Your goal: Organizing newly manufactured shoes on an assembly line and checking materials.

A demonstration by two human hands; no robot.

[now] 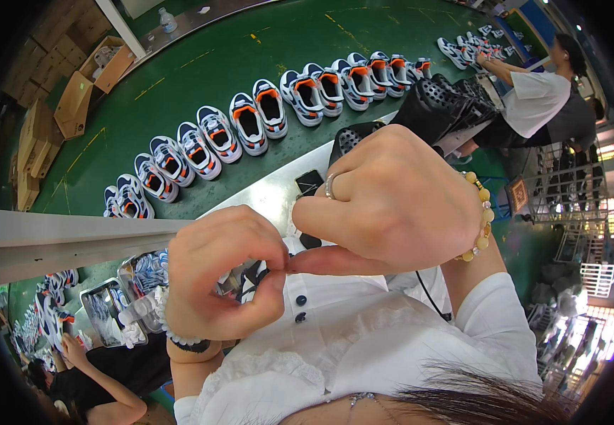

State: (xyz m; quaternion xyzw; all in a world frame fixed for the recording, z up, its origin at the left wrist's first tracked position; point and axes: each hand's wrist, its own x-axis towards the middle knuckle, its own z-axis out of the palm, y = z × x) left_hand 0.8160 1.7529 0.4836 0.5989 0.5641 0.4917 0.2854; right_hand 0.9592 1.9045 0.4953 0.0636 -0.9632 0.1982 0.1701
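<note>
My left hand (225,273) and my right hand (395,198) are raised in front of my chest, meeting at the fingertips. The left thumb and fingers are pinched into a ring. My right fingers are curled, with one fingertip against that pinch. Anything held between them is too small or hidden to make out. Beyond the hands, a row of white and navy sneakers (216,134) with orange linings stands on a green surface (200,71). A shiny metal ledge (264,188) lies nearer, bearing a small dark flat object (309,182).
A co-worker in a white shirt (537,103) reaches toward more sneakers at the far right. Another person's hand (73,350) holds a sneaker at lower left, near clear plastic trays (105,312). A pale beam (80,237) crosses the left side; open cardboard boxes (73,106) stand beyond.
</note>
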